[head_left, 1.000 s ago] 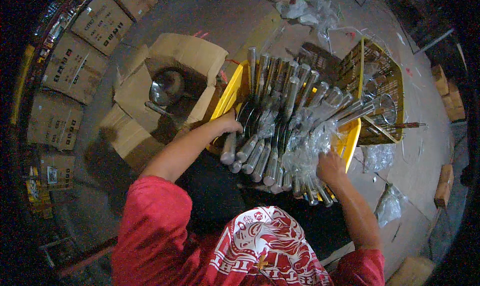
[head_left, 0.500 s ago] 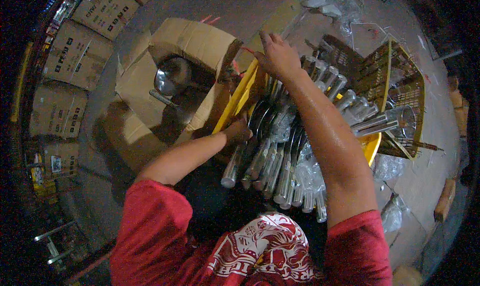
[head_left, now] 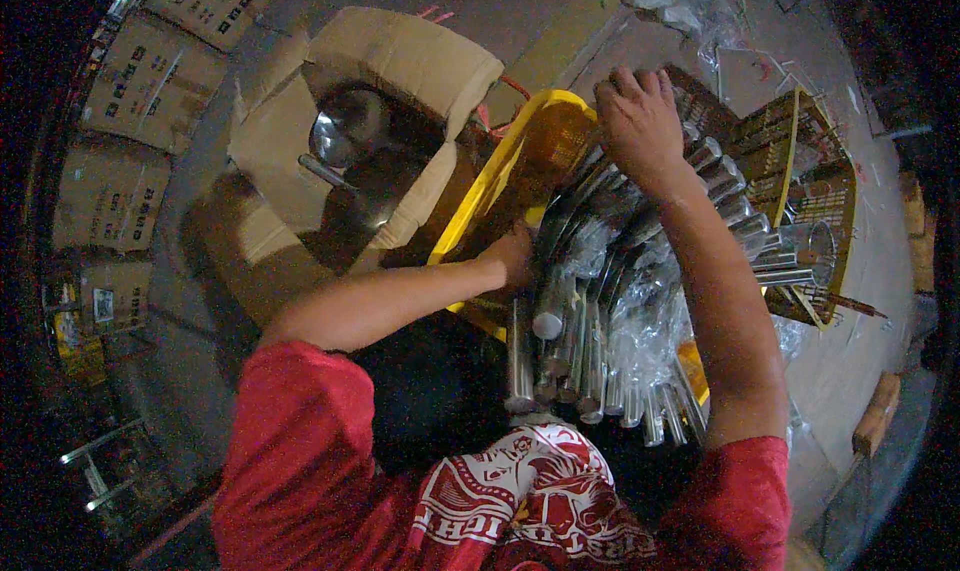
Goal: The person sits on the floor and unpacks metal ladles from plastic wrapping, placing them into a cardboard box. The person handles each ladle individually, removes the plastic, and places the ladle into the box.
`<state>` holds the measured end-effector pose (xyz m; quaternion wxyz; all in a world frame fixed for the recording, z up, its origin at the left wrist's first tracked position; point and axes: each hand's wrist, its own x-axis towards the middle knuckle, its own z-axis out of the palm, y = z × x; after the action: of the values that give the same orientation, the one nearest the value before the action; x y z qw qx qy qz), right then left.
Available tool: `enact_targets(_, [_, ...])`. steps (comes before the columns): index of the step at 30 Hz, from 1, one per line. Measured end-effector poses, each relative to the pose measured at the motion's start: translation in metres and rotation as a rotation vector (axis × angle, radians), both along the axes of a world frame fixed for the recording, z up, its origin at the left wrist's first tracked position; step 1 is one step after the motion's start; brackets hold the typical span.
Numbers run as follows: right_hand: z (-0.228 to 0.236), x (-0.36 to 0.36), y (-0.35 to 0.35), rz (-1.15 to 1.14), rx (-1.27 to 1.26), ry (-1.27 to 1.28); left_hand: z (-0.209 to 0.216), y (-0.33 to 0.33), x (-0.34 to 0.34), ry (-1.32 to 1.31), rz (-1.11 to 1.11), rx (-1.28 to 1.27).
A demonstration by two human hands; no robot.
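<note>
A tight row of metal pans (head_left: 590, 186) with dark curved edges and silver tube handles (head_left: 590, 371) stands on edge in a yellow plastic crate (head_left: 470, 206). Clear plastic wrap (head_left: 635, 316) lies among the handles. My left hand (head_left: 513, 256) reaches over the crate's left side and grips the pans at the left end of the row, its fingertips partly hidden. At the far end my right hand (head_left: 640, 121) curls its fingers down over the pans. Part of the crate's inside shows bare left of the row.
Left of the crate, an opened cardboard box (head_left: 400, 56) holds a shiny pan (head_left: 350, 131) with a tube handle. A yellowish basket (head_left: 800, 161) stands at the right. Stacked cartons (head_left: 115, 191) line the left; loose plastic film (head_left: 680, 11) lies at the back.
The row of pans has shifted right, together with both my hands. More of the yellow crate's inside shows at its left and far end.
</note>
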<state>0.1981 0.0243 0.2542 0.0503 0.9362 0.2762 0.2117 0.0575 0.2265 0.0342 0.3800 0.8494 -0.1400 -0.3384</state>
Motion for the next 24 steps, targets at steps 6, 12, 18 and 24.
enact_targets(6, [-0.024, -0.046, 0.037, 0.165, 0.106, 0.031, 0.032, 0.002, 0.001, -0.029, -0.122, 0.21])
enact_targets(12, [-0.115, -0.115, 0.061, 0.175, 0.372, 0.912, 0.079, 0.007, 0.007, -0.043, -0.282, 0.259])
enact_targets(18, [-0.111, -0.12, 0.059, -0.029, 0.248, 0.894, 0.181, 0.031, 0.005, -0.003, -0.473, 0.23])
enact_targets(24, [-0.115, -0.129, 0.059, 0.102, 0.288, 0.779, 0.189, 0.181, 0.1, -0.221, 0.224, 0.089])
